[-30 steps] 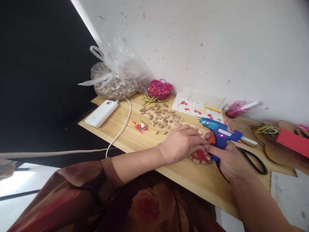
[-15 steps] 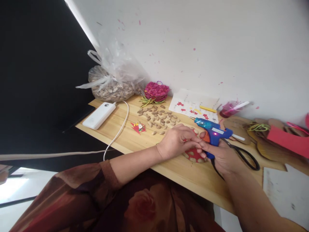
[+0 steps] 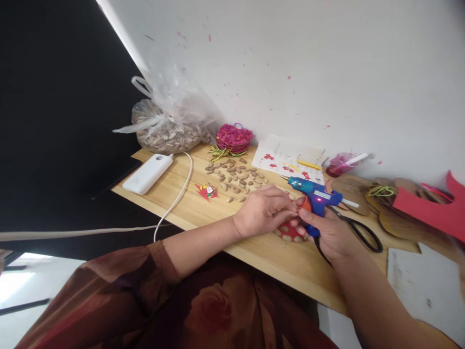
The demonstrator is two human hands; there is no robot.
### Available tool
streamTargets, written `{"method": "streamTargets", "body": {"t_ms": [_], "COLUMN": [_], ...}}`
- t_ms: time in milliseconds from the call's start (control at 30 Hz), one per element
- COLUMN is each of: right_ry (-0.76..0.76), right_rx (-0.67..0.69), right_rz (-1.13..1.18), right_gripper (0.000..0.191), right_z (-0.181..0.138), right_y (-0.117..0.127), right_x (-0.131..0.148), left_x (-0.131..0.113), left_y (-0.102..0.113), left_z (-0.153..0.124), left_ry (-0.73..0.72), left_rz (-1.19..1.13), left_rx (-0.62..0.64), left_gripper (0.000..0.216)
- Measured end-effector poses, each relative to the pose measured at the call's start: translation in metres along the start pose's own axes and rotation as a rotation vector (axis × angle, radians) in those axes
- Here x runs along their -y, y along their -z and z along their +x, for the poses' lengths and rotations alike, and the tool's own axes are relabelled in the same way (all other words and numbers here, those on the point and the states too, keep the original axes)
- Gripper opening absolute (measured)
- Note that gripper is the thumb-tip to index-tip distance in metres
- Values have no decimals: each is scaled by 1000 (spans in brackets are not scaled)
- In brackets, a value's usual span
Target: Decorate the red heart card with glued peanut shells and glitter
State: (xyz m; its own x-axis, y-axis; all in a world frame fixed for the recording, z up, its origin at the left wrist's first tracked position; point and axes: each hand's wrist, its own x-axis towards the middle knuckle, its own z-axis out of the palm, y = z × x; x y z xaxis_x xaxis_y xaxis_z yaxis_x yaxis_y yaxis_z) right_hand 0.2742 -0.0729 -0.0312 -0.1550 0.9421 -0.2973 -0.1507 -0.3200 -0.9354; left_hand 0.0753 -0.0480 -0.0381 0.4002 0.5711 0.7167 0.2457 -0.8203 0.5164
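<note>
My right hand point(image 3: 332, 235) is wrapped round the handle of a blue hot glue gun point(image 3: 321, 201), whose nozzle points left and whose red light is lit. A white glue stick point(image 3: 350, 203) juts from the gun's back end. My left hand point(image 3: 263, 211) is closed in a pinch, its fingertips meeting the right thumb near the orange trigger; whatever it pinches is hidden. Under both hands lies a red round piece point(image 3: 286, 230) with nut shells along its rim, partly covered. Loose nut shells point(image 3: 238, 177) are scattered on the wooden table beyond my left hand.
At the back left stands a plastic bag of shells point(image 3: 170, 135), with a white power bank point(image 3: 147, 173) and its cable nearer. A pink shell-covered piece point(image 3: 234, 138), paper with red stars point(image 3: 265, 165), black-handled scissors point(image 3: 363, 232) and cardboard pieces point(image 3: 395, 220) lie around.
The view has shifted slightly, so most things sit a little further left. Both hands keep nearly the same pose, and the glue gun stays in my right hand.
</note>
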Motion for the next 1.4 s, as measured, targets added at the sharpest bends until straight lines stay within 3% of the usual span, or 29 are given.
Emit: {"method": "streamTargets", "body": {"t_ms": [100,167,400,433,567,667,767,1033,1200,1400], "right_ry": [13,65,200,201,226,262,267,283,325,391], "right_rx": [30,-8,-190,-203,-261,-326,-413,-569,-570,-573], "right_rz": [8,21,-84,-88,-84,-148,-283,-649,-797,-831], "right_gripper": [38,39,34,34,32,29,28,24,17,16], "right_z": [-3,-4,-2,-1,3,5,6,9,9,10], "right_y": [-2,-3,-1,-1,3,8,13,25,28,27], "right_x": [5,10,16,15,11,11,12,11,10,10], "left_x": [0,2,21,26,46,49,38,3,-1,-3], "left_y": [20,44,148,157,173,162,135,50,21,2], "left_z": [2,1,-26,-33,-56,-61,-57,-38,-32,-25], "left_ry": [8,45,475,507,458,419,331,38,-38,-13], "left_rz": [94,192,519,562,727,711,556,209,273,374], "left_rx": [43,95,69,127,150,136,121,382,410,390], "left_gripper": [19,18,22,23,29,27,17,17,21,23]}}
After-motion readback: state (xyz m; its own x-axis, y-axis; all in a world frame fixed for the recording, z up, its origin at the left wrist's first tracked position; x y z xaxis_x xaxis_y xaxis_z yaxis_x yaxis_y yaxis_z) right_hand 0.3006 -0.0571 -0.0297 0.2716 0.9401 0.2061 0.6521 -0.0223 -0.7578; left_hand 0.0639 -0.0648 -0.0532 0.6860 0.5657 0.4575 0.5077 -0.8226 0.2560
